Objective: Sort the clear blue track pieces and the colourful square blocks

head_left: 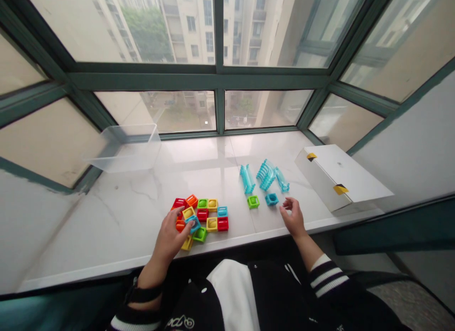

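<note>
At the left of the pile, my left hand (171, 234) is curled over the toy blocks, its thumb on a tilted blue block (195, 221). Its fingers reach past a yellow block (188, 213), and part of their grip is hidden. Red, orange, yellow, green and blue pieces crowd around it, among them a red block (203, 215) and a green block (200, 234). Over the right side of the counter, my right hand (293, 218) hovers with loosely bent fingers and nothing in them. Closest to it is a teal block (272, 199), with a lime green block (253, 201) farther left.
Behind these two blocks lie translucent turquoise track pieces, one straight piece (247, 179) and one curved piece (266, 174). A clear plastic bin (131, 155) stands at the back left. The white box (350, 172) is on the right, and windows border the white counter (117, 217).
</note>
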The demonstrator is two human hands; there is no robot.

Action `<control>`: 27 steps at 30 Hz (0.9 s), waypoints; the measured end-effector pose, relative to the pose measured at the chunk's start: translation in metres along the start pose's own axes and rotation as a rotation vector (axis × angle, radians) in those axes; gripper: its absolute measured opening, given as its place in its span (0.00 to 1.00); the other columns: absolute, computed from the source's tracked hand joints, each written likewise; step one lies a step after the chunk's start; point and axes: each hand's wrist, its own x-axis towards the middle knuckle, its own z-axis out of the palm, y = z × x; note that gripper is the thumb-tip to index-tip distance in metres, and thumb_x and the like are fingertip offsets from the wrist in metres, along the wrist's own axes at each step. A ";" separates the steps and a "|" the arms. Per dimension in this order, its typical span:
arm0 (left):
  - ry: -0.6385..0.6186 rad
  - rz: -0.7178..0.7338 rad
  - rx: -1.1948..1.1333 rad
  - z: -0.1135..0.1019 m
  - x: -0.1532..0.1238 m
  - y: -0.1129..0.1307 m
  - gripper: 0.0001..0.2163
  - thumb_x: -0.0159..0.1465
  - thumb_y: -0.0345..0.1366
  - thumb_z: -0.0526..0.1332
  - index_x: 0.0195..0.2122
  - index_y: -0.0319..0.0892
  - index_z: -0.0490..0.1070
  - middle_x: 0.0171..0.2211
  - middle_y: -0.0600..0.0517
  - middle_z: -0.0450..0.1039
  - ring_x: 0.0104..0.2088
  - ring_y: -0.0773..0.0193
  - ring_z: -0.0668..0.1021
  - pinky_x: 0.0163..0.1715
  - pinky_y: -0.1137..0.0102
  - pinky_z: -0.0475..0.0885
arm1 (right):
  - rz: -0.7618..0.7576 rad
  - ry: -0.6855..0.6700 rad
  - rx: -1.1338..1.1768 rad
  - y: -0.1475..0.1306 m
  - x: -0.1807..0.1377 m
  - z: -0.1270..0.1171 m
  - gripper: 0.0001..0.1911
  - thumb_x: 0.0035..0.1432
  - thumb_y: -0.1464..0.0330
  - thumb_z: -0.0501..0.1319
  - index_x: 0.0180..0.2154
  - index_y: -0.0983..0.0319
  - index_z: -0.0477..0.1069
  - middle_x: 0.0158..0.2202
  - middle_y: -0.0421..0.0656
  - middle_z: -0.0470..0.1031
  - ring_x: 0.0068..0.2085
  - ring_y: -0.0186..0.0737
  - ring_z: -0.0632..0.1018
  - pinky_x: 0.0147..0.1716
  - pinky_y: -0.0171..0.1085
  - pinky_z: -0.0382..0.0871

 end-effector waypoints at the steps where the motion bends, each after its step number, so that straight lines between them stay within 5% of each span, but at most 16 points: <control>1: -0.049 -0.014 0.015 0.004 -0.001 -0.003 0.25 0.65 0.49 0.66 0.60 0.45 0.68 0.56 0.42 0.75 0.55 0.46 0.79 0.58 0.50 0.74 | -0.006 0.020 0.003 -0.008 -0.002 -0.002 0.23 0.63 0.54 0.62 0.53 0.59 0.67 0.39 0.45 0.74 0.40 0.47 0.78 0.44 0.48 0.78; 5: -0.151 -0.021 0.074 0.014 -0.005 -0.011 0.25 0.59 0.46 0.69 0.56 0.44 0.71 0.57 0.42 0.75 0.58 0.44 0.78 0.58 0.48 0.73 | -0.081 -0.030 0.006 -0.047 -0.007 0.002 0.12 0.66 0.57 0.59 0.45 0.58 0.71 0.32 0.41 0.74 0.34 0.43 0.76 0.41 0.44 0.76; 9: -0.153 -0.022 0.109 0.015 -0.006 -0.011 0.18 0.58 0.44 0.68 0.48 0.45 0.74 0.54 0.43 0.76 0.55 0.44 0.79 0.56 0.50 0.75 | -0.225 -0.225 0.088 -0.086 -0.008 0.026 0.12 0.68 0.61 0.59 0.50 0.57 0.72 0.31 0.39 0.74 0.32 0.42 0.76 0.40 0.43 0.76; 15: -0.158 -0.005 0.104 0.011 -0.006 -0.007 0.18 0.61 0.43 0.67 0.51 0.45 0.75 0.48 0.44 0.82 0.48 0.47 0.83 0.50 0.54 0.78 | -0.498 -0.592 0.113 -0.131 -0.014 0.076 0.16 0.65 0.67 0.65 0.54 0.55 0.75 0.48 0.47 0.79 0.50 0.48 0.79 0.51 0.49 0.76; 21: -0.097 -0.049 0.035 0.005 -0.009 -0.002 0.21 0.63 0.45 0.67 0.55 0.45 0.75 0.51 0.44 0.82 0.51 0.48 0.84 0.53 0.54 0.79 | -0.654 -0.715 0.069 -0.144 -0.026 0.110 0.21 0.61 0.70 0.69 0.55 0.53 0.77 0.55 0.49 0.77 0.55 0.51 0.76 0.57 0.54 0.72; 27: 0.064 -0.042 -0.205 0.002 -0.007 0.014 0.20 0.66 0.48 0.68 0.55 0.45 0.72 0.57 0.43 0.76 0.58 0.50 0.79 0.60 0.53 0.75 | -0.639 -0.735 0.058 -0.142 -0.029 0.116 0.14 0.61 0.72 0.69 0.49 0.54 0.79 0.50 0.46 0.80 0.52 0.49 0.78 0.55 0.51 0.73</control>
